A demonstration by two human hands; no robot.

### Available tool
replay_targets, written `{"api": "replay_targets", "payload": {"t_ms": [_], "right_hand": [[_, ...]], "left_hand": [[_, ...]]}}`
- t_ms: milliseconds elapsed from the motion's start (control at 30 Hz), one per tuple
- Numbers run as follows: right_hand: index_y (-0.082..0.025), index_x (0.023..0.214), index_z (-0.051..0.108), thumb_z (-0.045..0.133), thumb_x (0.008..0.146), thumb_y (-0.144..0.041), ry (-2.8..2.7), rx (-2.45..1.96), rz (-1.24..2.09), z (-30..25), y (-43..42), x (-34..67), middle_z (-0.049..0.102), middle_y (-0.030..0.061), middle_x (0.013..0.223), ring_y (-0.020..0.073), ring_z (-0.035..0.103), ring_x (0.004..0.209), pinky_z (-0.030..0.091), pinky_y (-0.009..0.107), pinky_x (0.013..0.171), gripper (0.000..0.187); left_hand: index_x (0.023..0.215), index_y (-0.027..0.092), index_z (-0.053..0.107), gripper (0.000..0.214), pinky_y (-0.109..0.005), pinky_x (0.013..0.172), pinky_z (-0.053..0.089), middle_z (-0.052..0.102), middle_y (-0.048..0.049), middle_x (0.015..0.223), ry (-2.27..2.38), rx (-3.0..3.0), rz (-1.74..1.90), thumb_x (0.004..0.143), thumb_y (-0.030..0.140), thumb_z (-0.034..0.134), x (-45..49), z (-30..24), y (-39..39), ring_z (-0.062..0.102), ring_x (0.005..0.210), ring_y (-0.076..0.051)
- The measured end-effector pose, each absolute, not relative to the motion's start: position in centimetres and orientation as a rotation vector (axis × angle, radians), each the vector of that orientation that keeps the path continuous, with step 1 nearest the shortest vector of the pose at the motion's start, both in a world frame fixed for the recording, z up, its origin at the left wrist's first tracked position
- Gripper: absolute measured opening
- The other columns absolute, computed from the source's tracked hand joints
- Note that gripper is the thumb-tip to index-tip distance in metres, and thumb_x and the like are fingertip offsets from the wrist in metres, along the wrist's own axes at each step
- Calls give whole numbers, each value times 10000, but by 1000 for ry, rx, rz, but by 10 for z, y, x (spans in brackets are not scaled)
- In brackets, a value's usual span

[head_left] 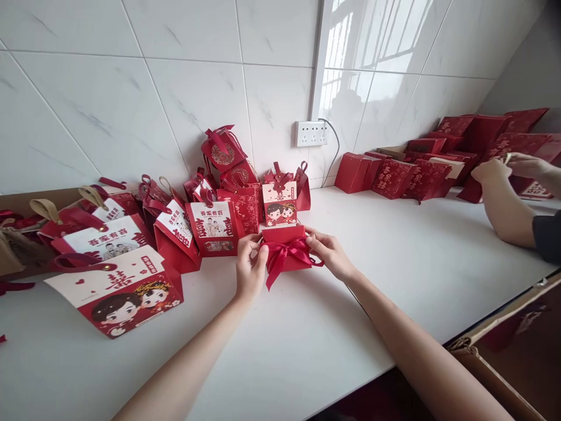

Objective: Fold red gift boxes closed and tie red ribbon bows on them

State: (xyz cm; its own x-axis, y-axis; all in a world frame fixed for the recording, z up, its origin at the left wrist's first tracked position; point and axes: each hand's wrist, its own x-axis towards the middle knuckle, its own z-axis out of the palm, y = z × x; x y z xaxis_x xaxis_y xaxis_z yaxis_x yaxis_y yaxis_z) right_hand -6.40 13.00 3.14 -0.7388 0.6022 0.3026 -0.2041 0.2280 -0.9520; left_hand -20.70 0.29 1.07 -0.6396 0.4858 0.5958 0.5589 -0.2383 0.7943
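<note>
A small red gift box [287, 234] with a crimson satin ribbon tied in a bow [286, 251] is held between my two hands over the white table. My left hand [251, 266] grips its left side, thumb at the front near the bow. On the opposite side my right hand [326, 251] pinches the upper right edge beside a ribbon loop. The fingertips behind the box are partly hidden. Just behind it stands a box with two cartoon faces [281, 209]. To the left of my left hand is a red box with a white printed card [213, 225].
Several red gift boxes crowd the left, with a larger cartoon-printed box [127, 298] in front. More red boxes [393, 177] line the wall at right, near another person's hands [504, 166]. A socket strip [311, 134] is on the tiled wall; a cardboard carton [495, 374] stands below the table edge.
</note>
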Motion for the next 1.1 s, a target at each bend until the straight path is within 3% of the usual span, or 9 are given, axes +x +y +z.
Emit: {"api": "replay_targets", "payload": {"t_ms": [167,400,600,700,1100], "right_hand": [[-169,673,622,601,811,-506,-1774,-290,1738,30,131,-65,539,98,1324,316,465,1258,475,412,921,364],[-178,623,562,644,770,-515,-1735,-304,1804,32,134,-63,586,102,1273,313,506,1216,465,419,929,377],[-200,742,543,726,722,-423,-1698,-302,1800,35,135,-62,524,93,1354,286,540,1182,474,422,892,289],[-192,714,535,718,733,-414,-1679,-293,1831,35,134,-62,527,91,1350,264,602,1084,481,419,877,288],[-174,611,501,680,765,-391,-1664,-272,1894,35,132,-62,500,63,1379,247,616,1033,466,418,914,321]], "left_hand": [[656,203,438,275,-272,780,460,558,-49,989,-1823,-1337,-2038,867,370,497,-206,8,5,568,955,-175],[630,195,428,284,-250,695,460,561,-47,969,-1798,-1351,-2051,848,352,519,-209,6,6,575,885,-158],[747,204,480,171,-308,823,470,571,-58,999,-1759,-1349,-2115,808,332,574,-210,4,8,579,976,-187],[802,207,488,159,-321,832,476,577,-63,1017,-1765,-1338,-2154,803,338,578,-210,3,7,584,983,-193],[637,195,467,223,-295,796,460,575,-48,967,-1804,-1299,-2203,792,329,556,-209,7,6,575,942,-185]]}}
